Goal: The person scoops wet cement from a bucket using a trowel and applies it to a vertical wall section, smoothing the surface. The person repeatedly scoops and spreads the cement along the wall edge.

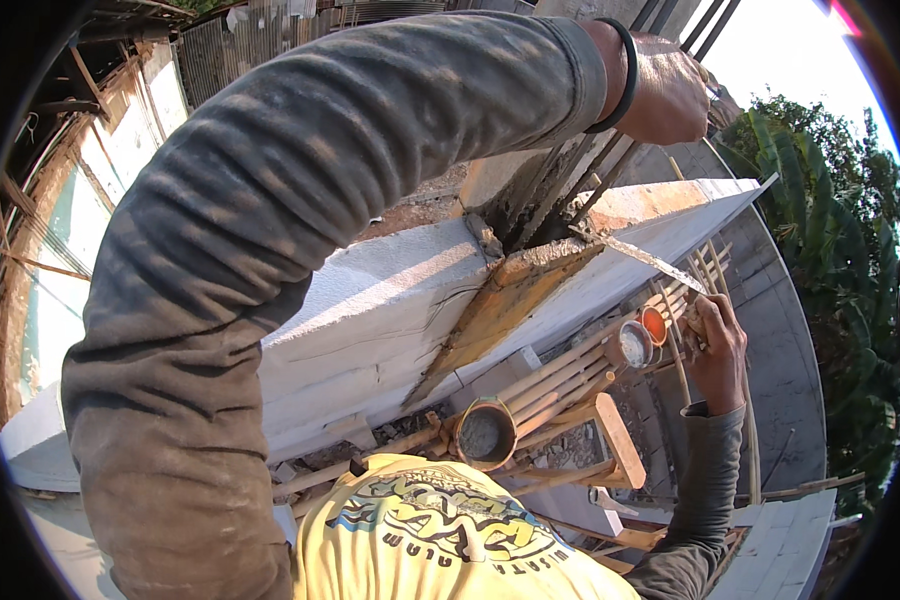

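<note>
My left hand [660, 92], with a black wristband, is raised at the top, fingers closed beside dark vertical rebar [597, 170]; what they grip is unclear. My right hand [722, 350] at the right grips the end of a long, mortar-smeared flat metal tool [660, 265]. The tool's far end reaches the rough mortar edge [560, 250] at the opening around the rebar. White block wall sections [370, 340] meet there, with a wet brown board [510, 310] below the joint.
A dark bucket [485, 440], an orange bucket [653, 325] and a smaller grey-filled bucket [633, 345] sit on bamboo scaffolding [560, 380]. A wooden frame [618, 440] lies below. Leafy trees [840, 250] stand right; a weathered wall [145, 100] and corrugated sheets [215, 65] are at the back left.
</note>
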